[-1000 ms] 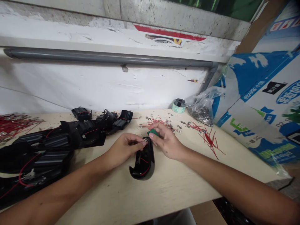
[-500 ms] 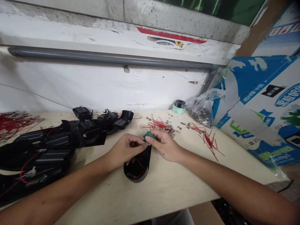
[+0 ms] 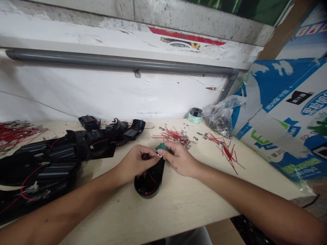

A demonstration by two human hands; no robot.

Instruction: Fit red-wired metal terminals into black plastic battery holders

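Note:
A black plastic housing (image 3: 149,183) with a rounded near end lies on the table, a thin red wire (image 3: 154,180) curving inside it. Over its far part, my left hand (image 3: 136,161) is closed in a pinch at a small shiny metal piece (image 3: 159,156). My right hand (image 3: 181,158) grips a small green object (image 3: 162,147) between thumb and fingers, right beside that metal piece. What kind of thing the green object is, I cannot make out. Both hands' fingertips nearly meet, and they hide the far end of the housing.
More black housings (image 3: 56,149) with red wires crowd the left side. Red wires with metal tabs lie in piles (image 3: 176,136) behind my hands and at far left (image 3: 15,134). A tape roll (image 3: 195,116), a clear bag of metal parts (image 3: 221,122) and a blue-white carton (image 3: 286,119) stand at right.
Almost nothing differs. The fingers and the green object have shifted very slightly at the housing's far end; the grips stay the same.

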